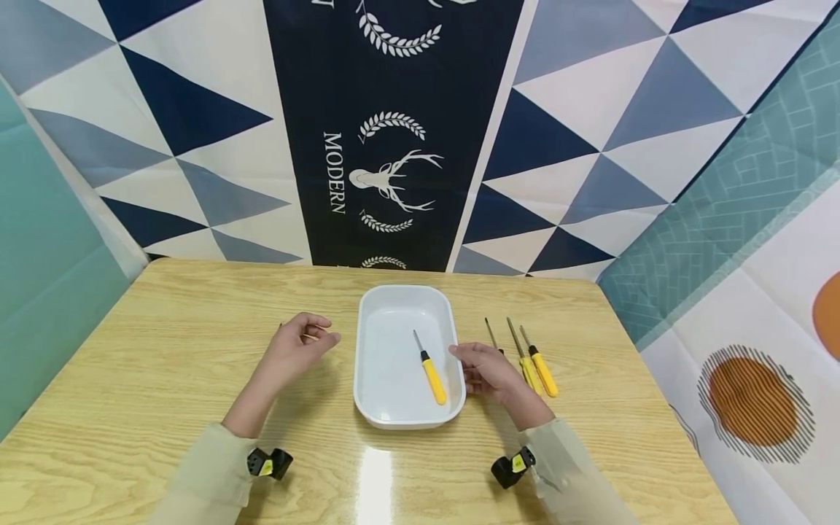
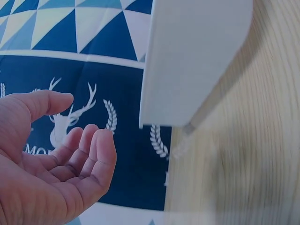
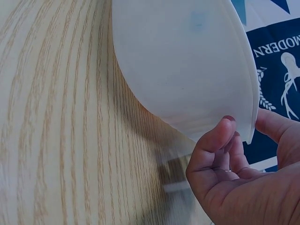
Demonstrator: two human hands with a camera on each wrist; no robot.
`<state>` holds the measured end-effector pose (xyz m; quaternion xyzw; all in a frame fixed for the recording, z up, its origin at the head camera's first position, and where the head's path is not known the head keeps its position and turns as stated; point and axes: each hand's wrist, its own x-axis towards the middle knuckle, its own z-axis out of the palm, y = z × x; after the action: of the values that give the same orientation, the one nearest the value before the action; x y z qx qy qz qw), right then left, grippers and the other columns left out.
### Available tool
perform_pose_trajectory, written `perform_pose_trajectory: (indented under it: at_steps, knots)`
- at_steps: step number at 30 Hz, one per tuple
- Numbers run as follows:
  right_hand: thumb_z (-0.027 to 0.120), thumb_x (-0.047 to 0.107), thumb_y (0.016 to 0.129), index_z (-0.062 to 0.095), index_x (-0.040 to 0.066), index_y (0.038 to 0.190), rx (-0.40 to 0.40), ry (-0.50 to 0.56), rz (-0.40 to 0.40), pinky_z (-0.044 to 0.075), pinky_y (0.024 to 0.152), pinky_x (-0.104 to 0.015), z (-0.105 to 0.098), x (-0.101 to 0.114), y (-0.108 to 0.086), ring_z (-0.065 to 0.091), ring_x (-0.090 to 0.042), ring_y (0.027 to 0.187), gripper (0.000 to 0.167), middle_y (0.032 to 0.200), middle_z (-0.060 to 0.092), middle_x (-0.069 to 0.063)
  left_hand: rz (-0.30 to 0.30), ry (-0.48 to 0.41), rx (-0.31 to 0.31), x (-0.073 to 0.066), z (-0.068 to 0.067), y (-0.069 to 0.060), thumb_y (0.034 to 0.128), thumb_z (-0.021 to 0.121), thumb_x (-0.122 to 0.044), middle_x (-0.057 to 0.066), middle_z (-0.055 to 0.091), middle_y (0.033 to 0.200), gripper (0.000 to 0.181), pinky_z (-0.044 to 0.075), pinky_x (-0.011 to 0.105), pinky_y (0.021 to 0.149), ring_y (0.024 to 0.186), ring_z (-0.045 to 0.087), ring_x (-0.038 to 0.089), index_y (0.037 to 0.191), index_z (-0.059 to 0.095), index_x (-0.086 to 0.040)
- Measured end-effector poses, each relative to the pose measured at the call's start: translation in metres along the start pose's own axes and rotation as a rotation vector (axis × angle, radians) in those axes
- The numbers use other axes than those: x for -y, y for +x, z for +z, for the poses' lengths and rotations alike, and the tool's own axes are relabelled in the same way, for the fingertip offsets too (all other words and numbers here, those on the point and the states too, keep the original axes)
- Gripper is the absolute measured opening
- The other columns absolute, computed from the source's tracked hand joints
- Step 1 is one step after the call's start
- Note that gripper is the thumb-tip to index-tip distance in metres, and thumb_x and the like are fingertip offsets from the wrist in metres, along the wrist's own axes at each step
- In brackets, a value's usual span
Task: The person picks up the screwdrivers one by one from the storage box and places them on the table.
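A white rectangular plastic tray (image 1: 387, 364) stands on the wooden table, and one screwdriver (image 1: 433, 379) with a yellow and black handle lies inside it. My right hand (image 1: 488, 370) grips the tray's right rim. In the right wrist view the thumb goes over the rim, while the curled fingers (image 3: 213, 145) are at the outer wall. To the left of the tray, apart from it, my left hand (image 1: 298, 346) hovers with loosely bent fingers and holds nothing. The left wrist view shows the tray's outer side (image 2: 197, 56) beyond that hand.
Right of the tray, beside my right hand, lie a yellow-handled screwdriver (image 1: 543, 372), another with a yellow handle (image 1: 528, 370), and a third tool's dark shaft (image 1: 491, 332), its handle hidden by the hand. A patterned cloth (image 1: 394, 240) hangs behind the table's back edge.
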<state>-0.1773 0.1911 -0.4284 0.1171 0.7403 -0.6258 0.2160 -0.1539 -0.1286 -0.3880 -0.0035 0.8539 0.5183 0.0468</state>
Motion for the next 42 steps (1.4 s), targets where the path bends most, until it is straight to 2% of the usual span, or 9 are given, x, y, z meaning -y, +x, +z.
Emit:
perform_pose_trajectory:
  at_steps: [6,12,16,21,26,33,42]
  knots:
    - [0.058,0.031,0.091,0.051,0.002,0.126,0.002,0.003,-0.004,0.047,0.057,-0.023,-0.001,-0.001,0.000,0.052,-0.010,0.063,0.046,0.082,0.060,-0.001,0.007,-0.054,0.035,-0.010,0.011,0.003,0.0886,0.063,-0.027,0.013,0.057,0.104,0.037,0.054,0.031,0.071,0.085,0.055,0.019,0.116,0.054,-0.004]
    - [0.058,0.031,0.091,0.050,0.002,0.127,0.003,0.004,-0.009,0.048,0.057,-0.023,-0.001,-0.001,-0.001,0.053,-0.010,0.063,0.046,0.082,0.061,-0.001,0.009,-0.041,0.043,-0.015,0.022,0.006,0.0874,0.064,-0.028,0.012,0.059,0.102,0.038,0.049,0.026,0.066,0.085,0.056,0.019,0.115,0.055,-0.004]
    - [0.058,0.031,0.092,0.050,0.001,0.127,0.005,0.001,-0.014,0.049,0.057,-0.023,-0.001,-0.001,-0.002,0.053,-0.009,0.063,0.046,0.082,0.061,0.000,0.002,-0.072,0.062,-0.017,0.028,0.009,0.0873,0.064,-0.026,0.012,0.059,0.101,0.038,0.053,0.031,0.066,0.084,0.057,0.019,0.115,0.055,-0.002]
    - [0.057,0.031,0.092,0.049,0.001,0.127,0.014,0.001,-0.018,0.049,0.058,-0.023,-0.002,-0.001,-0.002,0.055,-0.009,0.064,0.047,0.082,0.062,0.000,-0.017,-0.108,0.087,-0.021,0.035,0.010,0.0876,0.064,-0.024,0.012,0.057,0.100,0.038,0.056,0.036,0.069,0.081,0.056,0.018,0.116,0.054,-0.001]
    - [0.058,0.031,0.092,0.049,0.001,0.127,0.018,0.009,-0.014,0.049,0.058,-0.023,-0.002,-0.001,-0.001,0.055,-0.009,0.063,0.048,0.081,0.062,0.001,-0.039,-0.121,0.091,-0.026,0.041,0.010,0.0871,0.065,-0.023,0.011,0.056,0.098,0.034,0.057,0.030,0.066,0.081,0.057,0.019,0.112,0.056,-0.002]
    - [0.058,0.032,0.092,0.049,0.001,0.128,0.023,0.009,-0.015,0.049,0.057,-0.023,-0.001,-0.001,-0.001,0.055,-0.009,0.063,0.048,0.081,0.062,0.000,-0.113,-0.130,0.111,-0.031,0.055,0.015,0.0857,0.067,-0.022,0.011,0.055,0.097,0.031,0.057,0.028,0.063,0.080,0.060,0.026,0.110,0.056,-0.005]
    - [0.058,0.026,0.093,0.048,0.000,0.124,0.002,0.050,-0.058,0.046,0.057,-0.021,0.000,0.001,-0.001,0.052,-0.010,0.070,0.041,0.088,0.059,-0.002,-0.117,-0.098,0.177,-0.038,0.071,0.016,0.0859,0.067,-0.024,0.010,0.056,0.096,0.031,0.058,0.031,0.067,0.079,0.062,0.024,0.108,0.057,-0.005]
